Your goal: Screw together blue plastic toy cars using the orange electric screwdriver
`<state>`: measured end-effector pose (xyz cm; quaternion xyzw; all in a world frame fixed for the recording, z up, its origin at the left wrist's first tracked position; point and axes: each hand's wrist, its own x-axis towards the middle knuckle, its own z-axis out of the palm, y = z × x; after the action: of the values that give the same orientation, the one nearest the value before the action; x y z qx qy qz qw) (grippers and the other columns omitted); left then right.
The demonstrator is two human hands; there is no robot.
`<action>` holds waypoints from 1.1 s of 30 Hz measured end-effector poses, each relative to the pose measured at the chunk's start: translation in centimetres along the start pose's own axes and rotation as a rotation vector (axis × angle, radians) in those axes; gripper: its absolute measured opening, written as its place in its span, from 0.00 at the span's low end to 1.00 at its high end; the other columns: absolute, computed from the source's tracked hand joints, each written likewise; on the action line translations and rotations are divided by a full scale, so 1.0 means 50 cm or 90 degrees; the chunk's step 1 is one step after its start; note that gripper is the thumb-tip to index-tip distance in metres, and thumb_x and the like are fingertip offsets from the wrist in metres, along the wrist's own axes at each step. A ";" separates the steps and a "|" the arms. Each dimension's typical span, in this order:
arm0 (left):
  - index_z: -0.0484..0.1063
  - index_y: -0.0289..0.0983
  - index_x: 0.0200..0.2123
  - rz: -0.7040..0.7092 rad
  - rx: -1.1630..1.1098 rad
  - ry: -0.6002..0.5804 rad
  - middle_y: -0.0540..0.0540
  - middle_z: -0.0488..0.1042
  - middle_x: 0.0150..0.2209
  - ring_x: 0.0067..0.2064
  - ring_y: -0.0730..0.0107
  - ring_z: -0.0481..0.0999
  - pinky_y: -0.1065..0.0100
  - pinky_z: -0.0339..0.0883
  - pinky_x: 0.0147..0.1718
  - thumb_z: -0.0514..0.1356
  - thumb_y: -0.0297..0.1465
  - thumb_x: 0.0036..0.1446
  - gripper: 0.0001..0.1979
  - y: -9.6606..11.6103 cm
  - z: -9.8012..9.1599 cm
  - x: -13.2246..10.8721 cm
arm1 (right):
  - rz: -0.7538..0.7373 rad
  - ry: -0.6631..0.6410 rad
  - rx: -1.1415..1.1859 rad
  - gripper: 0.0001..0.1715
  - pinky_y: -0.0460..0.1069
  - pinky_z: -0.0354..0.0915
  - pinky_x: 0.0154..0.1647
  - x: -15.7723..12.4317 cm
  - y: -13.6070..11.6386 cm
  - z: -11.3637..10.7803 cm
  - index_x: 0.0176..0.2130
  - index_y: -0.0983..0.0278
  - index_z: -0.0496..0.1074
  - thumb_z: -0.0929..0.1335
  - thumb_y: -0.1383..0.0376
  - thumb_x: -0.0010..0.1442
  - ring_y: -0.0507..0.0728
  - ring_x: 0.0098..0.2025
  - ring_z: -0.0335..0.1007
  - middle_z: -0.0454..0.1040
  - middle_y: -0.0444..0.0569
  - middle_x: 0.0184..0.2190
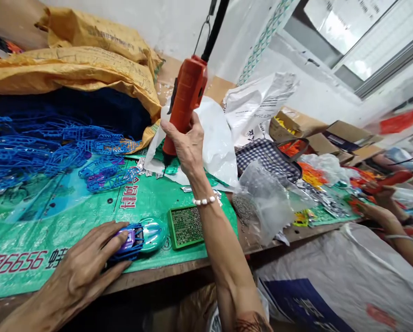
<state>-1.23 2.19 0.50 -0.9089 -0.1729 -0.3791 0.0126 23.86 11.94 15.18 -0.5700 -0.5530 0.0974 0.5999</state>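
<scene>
My right hand (187, 145) is wrapped round an orange electric screwdriver (185, 99) that hangs from a black cord, held upright above the green mat (54, 216) with its tip pointing down. My left hand (85, 267) rests at the table's front edge, fingers closed over a small toy car (140, 236) with a teal body and a blue and purple frame. Just right of the car sits a small green tray of screws (186, 226).
A heap of blue plastic frames (37, 147) lies at the left, with yellow sacks (71, 64) behind. White plastic bags (255, 106), a clear bag of screws (262, 198) and a checked bag (267, 157) are at the right. Another person's hands (379, 212) work further right among cardboard boxes.
</scene>
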 end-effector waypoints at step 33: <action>0.65 0.38 0.61 -0.087 -0.039 -0.037 0.36 0.76 0.56 0.54 0.51 0.78 0.53 0.77 0.52 0.60 0.34 0.68 0.21 0.020 0.029 -0.005 | 0.103 0.002 0.170 0.31 0.53 0.70 0.20 -0.225 0.017 -0.114 0.49 0.60 0.73 0.75 0.44 0.56 0.55 0.20 0.67 0.72 0.44 0.25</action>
<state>-0.07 1.41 -0.58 -0.9058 -0.2229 -0.3575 -0.0460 24.55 0.53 9.80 -0.5278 -0.4865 0.2174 0.6614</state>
